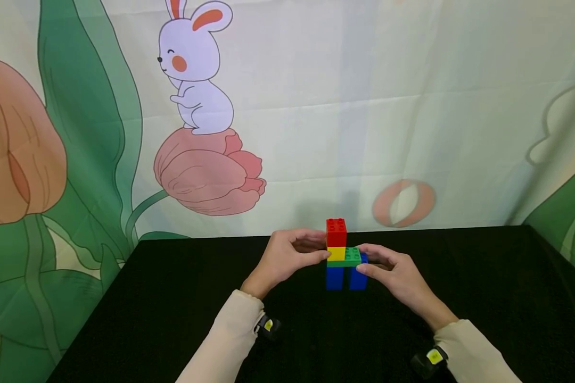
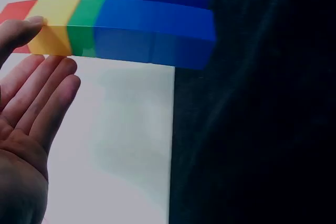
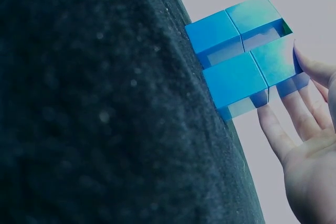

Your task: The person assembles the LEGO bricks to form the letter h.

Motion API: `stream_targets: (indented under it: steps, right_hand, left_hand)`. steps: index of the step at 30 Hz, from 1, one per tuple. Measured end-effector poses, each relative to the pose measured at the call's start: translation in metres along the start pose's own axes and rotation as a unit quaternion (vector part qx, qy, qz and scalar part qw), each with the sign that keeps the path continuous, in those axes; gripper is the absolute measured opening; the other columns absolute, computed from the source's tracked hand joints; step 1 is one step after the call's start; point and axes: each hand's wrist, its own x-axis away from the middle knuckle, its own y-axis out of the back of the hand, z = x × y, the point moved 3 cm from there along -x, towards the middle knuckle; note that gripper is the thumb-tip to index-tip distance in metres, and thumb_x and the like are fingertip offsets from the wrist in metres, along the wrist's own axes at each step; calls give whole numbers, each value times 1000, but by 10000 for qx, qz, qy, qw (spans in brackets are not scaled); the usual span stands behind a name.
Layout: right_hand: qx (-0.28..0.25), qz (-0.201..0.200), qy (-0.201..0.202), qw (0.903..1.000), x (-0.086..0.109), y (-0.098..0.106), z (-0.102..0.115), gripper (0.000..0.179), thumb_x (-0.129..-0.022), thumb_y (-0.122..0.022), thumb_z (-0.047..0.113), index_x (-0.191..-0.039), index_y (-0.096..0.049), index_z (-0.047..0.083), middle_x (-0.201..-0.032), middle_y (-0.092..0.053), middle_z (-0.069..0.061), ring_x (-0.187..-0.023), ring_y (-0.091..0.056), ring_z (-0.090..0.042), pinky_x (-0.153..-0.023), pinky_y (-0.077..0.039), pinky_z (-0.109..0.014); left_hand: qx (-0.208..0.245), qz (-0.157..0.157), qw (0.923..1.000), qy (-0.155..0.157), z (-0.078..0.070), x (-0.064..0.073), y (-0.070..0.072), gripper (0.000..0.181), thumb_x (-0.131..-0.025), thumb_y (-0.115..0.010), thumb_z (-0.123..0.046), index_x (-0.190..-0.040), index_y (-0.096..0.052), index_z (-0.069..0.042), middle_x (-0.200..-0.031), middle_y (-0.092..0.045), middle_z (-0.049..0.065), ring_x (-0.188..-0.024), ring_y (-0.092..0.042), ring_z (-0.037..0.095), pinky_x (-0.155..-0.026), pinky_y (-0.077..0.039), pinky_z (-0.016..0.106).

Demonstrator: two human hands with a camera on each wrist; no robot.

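Note:
A structure of toy building bricks stands on the black table in the head view. Two blue columns form its base, each made of two bricks in the right wrist view. A green brick (image 1: 352, 257) reaches from the left column toward the right one. On its left end sit a yellow brick (image 1: 336, 254) and, topmost, a red brick (image 1: 336, 234). My left hand (image 1: 287, 257) pinches the yellow brick from the left, thumb in front and fingers behind. From the right, my right hand (image 1: 396, 274) pinches the upper blue brick (image 3: 275, 59) of the right column between thumb and fingers.
The black table (image 1: 182, 314) ends at a back edge close behind the bricks. Beyond it hangs a pale cloth (image 1: 311, 138) printed with a rabbit, flowers and leaves. Both sleeved wrists carry a small dark strapped device, such as the left wrist device (image 1: 269, 326).

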Motion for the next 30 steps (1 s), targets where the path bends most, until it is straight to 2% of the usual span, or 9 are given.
stream_targets:
  steps: [4,10,30]
  right_hand:
    - [7,31,2,10000,0,0,0,52,-100,-76,35,-145,-62,13,-132,-69,-11,-119,-65,-28,-100,-52,-43]
    - [8,32,69,10000,0,0,0,51,-100,-76,34,-144,-63,12,-132,-69,-11,-119,-65,-28,-100,-52,-43]
    - [18,58,96,9999,1,0,-1,52,-100,-75,34,-145,-62,12,-134,-69,-11,-121,-65,-29,-102,-52,-45]
  left_hand:
    - [136,199,9996,121,10,2,-2,33,-94,-84,-15,-125,-76,-7,-117,-78,4,-104,-75,19,-93,-61,33]
    - [266,310,9990,196,19,5,-5,33,-93,-84,-13,-125,-76,-6,-118,-78,6,-105,-75,21,-93,-60,33]
    - [154,456,9984,312,31,8,-11,34,-92,-85,-9,-124,-74,-6,-118,-77,5,-104,-74,19,-93,-60,31]
